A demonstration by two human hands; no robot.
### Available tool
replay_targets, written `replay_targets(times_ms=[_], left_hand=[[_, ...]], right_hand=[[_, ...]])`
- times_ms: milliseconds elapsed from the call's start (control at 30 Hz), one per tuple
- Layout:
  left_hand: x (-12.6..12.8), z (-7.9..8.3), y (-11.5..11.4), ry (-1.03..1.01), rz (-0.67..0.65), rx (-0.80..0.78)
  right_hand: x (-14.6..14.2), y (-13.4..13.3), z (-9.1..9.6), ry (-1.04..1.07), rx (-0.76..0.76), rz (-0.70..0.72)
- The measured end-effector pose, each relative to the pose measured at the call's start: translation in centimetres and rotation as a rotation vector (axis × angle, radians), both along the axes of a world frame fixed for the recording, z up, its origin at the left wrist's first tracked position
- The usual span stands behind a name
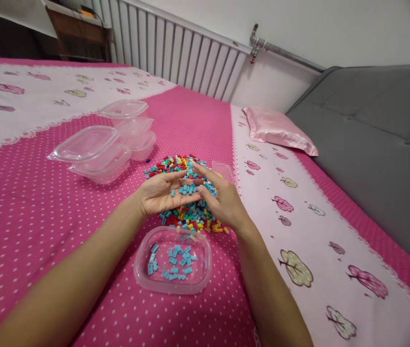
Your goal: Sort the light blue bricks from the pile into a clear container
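My left hand (159,190) is turned palm up, fingers stretched out, and carries several light blue toy bricks (188,189). Beside its fingertips is my right hand (223,195), with thumb and fingers apart; its thumb tip is close to those bricks, and whether it touches them I cannot tell. Under both hands spreads a heap of mixed toy bricks (205,222) in red, yellow, blue, green and light blue, partly hidden by the hands. Nearer to me stands a clear plastic container (142,277) with loose light blue bricks (174,260) on its bottom.
Stacked clear containers (100,164) stand at the left, with another stack (136,130) behind. Right of the heap lies a clear plastic piece (223,169), partly covered. Everything rests on a pink dotted bedspread (92,231). A pillow (279,131), grey headboard (371,111) and radiator (176,43) are farther off.
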State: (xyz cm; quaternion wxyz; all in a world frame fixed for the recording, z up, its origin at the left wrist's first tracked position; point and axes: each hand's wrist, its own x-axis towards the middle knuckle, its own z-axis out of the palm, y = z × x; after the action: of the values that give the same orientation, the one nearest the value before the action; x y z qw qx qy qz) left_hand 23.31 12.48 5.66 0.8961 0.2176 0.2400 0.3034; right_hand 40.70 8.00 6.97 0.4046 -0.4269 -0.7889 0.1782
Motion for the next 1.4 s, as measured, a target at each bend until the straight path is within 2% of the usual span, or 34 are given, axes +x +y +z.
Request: replay_targets(times_ms=[133,333,500,600,800,933,1167,1400], left_hand=[[-0.1,0.6,-0.2,0.051,0.034,-0.064],[-0.7,1.2,0.3,0.137,0.252,-0.145],[-1.2,1.1,0.7,0.157,0.314,-0.096],[-1.5,1.8,0.5,0.191,0.373,-0.029],[-2.0,5.5,-2.7,0.246,0.453,0.198],[-1.8,6.9,-5.8,0.326,0.480,0.206],[-0.2,6.3,-9.3,0.427,0.439,0.233],[0.2,4.1,-10.8,0.433,0.233,0.415]], right_hand=[[0.9,0.4,-0.3,0.139,-0.050,-0.130],[3.0,1.1,-0.8,0.148,-0.117,-0.310],[3.6,1.1,-0.6,0.120,-0.111,-0.352],[3.4,0.9,-0.4,0.137,-0.128,-0.332],[3.1,0.5,-0.3,0.148,-0.132,-0.291],[3.0,0.4,-0.3,0.150,-0.131,-0.256],[3.1,0.2,0.2,0.165,-0.127,-0.239],[2.7,0.0,0.4,0.147,-0.147,-0.253]])
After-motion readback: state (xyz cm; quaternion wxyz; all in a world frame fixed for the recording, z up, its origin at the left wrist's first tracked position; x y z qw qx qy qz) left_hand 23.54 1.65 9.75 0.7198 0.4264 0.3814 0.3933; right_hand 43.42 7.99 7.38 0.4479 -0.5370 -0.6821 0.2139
